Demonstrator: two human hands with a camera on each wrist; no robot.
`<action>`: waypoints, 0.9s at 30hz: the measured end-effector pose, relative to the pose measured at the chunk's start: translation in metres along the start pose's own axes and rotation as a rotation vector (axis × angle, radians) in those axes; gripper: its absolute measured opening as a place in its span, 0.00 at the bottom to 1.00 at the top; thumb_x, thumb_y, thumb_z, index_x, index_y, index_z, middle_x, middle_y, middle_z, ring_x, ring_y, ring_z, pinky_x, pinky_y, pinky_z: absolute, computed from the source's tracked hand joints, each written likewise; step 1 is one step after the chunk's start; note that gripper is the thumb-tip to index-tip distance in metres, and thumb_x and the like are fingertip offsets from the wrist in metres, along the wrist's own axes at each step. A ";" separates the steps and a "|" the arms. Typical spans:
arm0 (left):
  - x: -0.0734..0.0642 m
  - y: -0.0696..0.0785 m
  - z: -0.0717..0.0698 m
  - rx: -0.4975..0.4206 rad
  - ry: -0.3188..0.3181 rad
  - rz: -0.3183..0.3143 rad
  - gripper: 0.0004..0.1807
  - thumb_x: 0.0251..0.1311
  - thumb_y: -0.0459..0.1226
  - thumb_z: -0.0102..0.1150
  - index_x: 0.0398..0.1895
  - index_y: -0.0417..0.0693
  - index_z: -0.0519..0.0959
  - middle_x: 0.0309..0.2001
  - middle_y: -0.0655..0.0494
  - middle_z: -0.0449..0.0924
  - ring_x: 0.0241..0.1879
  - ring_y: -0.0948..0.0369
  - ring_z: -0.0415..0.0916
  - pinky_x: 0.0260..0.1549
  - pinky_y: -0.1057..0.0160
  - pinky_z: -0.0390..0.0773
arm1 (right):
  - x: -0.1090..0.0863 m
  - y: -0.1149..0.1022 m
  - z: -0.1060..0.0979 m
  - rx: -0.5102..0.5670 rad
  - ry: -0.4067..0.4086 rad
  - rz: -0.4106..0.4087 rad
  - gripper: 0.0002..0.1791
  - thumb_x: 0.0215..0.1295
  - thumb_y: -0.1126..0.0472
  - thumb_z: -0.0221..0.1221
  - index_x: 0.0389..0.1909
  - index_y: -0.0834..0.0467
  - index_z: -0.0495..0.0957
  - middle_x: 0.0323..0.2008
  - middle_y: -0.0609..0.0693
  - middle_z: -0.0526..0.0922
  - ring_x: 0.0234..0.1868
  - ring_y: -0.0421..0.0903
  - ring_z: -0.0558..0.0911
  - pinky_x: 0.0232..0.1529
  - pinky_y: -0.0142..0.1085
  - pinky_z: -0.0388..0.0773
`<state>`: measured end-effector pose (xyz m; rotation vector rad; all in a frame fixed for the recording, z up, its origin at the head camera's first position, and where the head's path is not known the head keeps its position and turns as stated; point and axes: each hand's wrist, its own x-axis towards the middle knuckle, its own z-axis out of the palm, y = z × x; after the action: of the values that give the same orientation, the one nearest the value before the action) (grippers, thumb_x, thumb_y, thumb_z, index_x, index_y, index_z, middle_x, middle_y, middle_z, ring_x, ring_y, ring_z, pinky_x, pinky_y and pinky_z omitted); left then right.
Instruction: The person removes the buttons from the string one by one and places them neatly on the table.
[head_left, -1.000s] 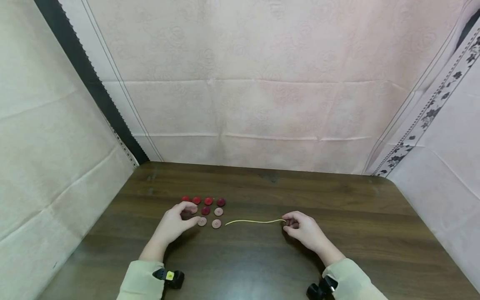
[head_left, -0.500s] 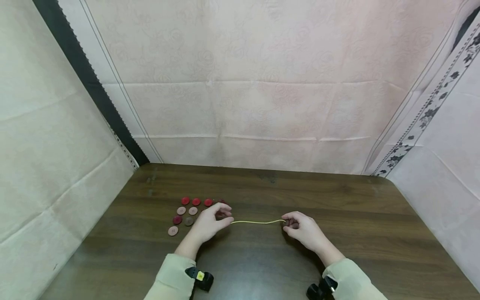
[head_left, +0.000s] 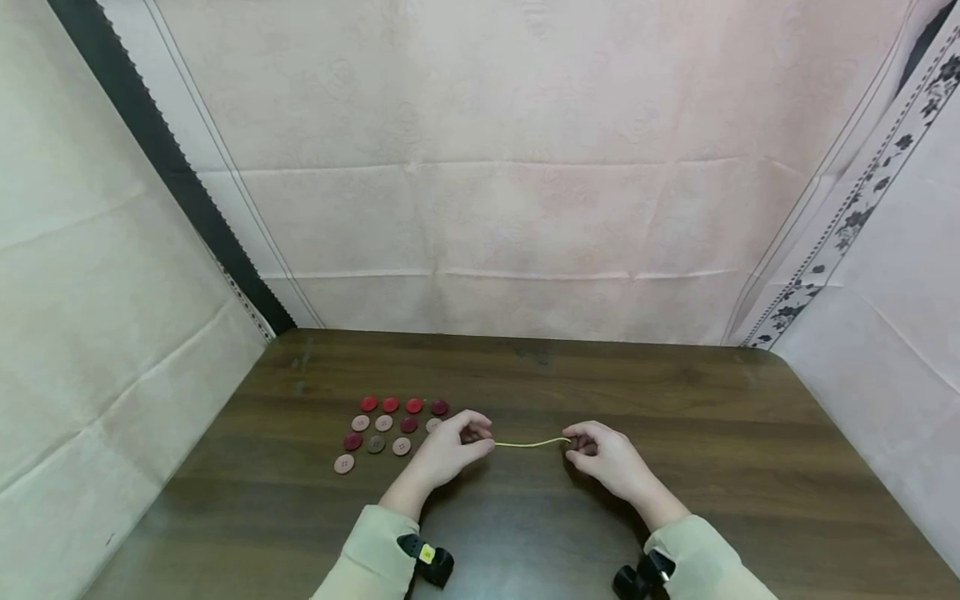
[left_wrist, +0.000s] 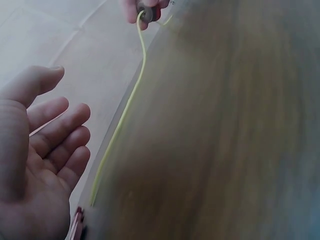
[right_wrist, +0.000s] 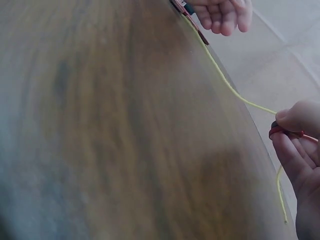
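My right hand (head_left: 611, 458) pinches a small stack of dark and red buttons (right_wrist: 278, 131) between thumb and fingers. A thin yellow cord (head_left: 525, 445) passes through the buttons and runs left along the table; a short tail hangs on the other side in the right wrist view. My left hand (head_left: 450, 450) is beside the cord's far end, which it overlaps in the head view. In the left wrist view its thumb and loosely bent fingers stand apart, with nothing between them. Left of it, loose buttons (head_left: 344, 463) lie in rough rows, red, maroon, pale pink and one greyish.
The brown wooden table (head_left: 525, 375) has rounded far corners. Pale cloth (head_left: 487, 208) hangs behind it and at both sides. A black camera strap sits on each wrist over light green sleeves (head_left: 375, 542).
My left hand has moved right, from over the buttons to the cord's left end, uncovering the left buttons. The right hand has stayed in place with its buttons.
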<state>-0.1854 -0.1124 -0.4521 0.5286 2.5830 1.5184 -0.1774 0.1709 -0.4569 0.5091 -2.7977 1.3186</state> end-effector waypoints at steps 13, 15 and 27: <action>0.017 0.016 0.031 0.018 -0.007 0.028 0.15 0.59 0.41 0.61 0.46 0.44 0.76 0.40 0.60 0.80 0.43 0.61 0.76 0.45 0.58 0.73 | 0.002 -0.004 0.005 0.013 0.004 -0.035 0.14 0.56 0.66 0.64 0.44 0.58 0.79 0.33 0.44 0.79 0.33 0.39 0.78 0.35 0.32 0.76; 0.021 0.018 0.037 0.027 -0.007 0.034 0.14 0.59 0.40 0.60 0.46 0.44 0.76 0.39 0.60 0.80 0.42 0.61 0.76 0.44 0.59 0.73 | 0.003 -0.003 0.005 0.017 0.002 -0.046 0.14 0.56 0.66 0.65 0.44 0.59 0.79 0.33 0.45 0.79 0.33 0.40 0.78 0.35 0.32 0.76; 0.034 0.029 0.061 0.073 -0.051 0.021 0.13 0.60 0.44 0.60 0.44 0.48 0.77 0.37 0.63 0.79 0.39 0.65 0.75 0.41 0.62 0.74 | 0.004 -0.010 0.009 0.026 -0.016 -0.065 0.14 0.57 0.65 0.63 0.45 0.56 0.79 0.37 0.45 0.79 0.35 0.40 0.79 0.35 0.32 0.76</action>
<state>-0.1943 -0.0379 -0.4543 0.5955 2.6096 1.4024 -0.1775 0.1575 -0.4546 0.6091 -2.7545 1.3461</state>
